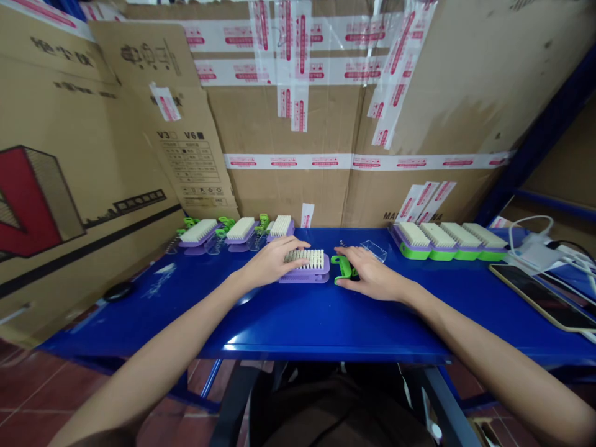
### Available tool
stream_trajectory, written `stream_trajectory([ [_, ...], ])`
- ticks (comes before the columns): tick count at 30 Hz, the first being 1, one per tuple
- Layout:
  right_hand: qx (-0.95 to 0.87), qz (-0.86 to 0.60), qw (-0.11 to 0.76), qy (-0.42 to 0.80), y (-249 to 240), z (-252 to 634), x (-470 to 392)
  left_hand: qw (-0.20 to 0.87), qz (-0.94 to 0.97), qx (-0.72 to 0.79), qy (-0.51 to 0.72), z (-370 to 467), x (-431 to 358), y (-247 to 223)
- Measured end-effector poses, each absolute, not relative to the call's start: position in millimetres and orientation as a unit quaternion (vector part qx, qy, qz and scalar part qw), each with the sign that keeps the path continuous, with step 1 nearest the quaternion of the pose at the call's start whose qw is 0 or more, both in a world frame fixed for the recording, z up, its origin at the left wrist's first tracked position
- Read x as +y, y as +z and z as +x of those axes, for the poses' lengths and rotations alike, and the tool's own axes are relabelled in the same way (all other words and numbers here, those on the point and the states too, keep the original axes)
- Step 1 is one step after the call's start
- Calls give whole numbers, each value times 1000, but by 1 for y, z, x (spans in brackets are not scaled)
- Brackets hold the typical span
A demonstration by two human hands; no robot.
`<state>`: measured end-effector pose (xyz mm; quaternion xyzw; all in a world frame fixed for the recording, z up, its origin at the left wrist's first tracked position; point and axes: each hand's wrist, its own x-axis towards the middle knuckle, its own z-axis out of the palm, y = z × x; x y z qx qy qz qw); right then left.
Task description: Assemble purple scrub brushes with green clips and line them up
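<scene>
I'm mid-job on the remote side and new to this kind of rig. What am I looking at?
There is no machine here: a person works with bare hands. The single picture comes from a camera worn on the head, looking forward and down.

On the blue table, the left hand touches a purple-based brush. The right hand has its thumb and fingers around a green plastic piece.

Behind to the left stand three more brushes with green and clear parts; to the right, a row of four with green lower parts, and a phone.
</scene>
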<state>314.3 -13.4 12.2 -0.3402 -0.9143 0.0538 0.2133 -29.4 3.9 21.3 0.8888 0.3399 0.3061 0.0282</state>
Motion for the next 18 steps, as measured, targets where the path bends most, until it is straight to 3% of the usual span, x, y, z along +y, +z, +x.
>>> stream_trajectory([
  [18,-913,-345,209,54,12,315,-13,16,890,344,300,-33,6,22],
])
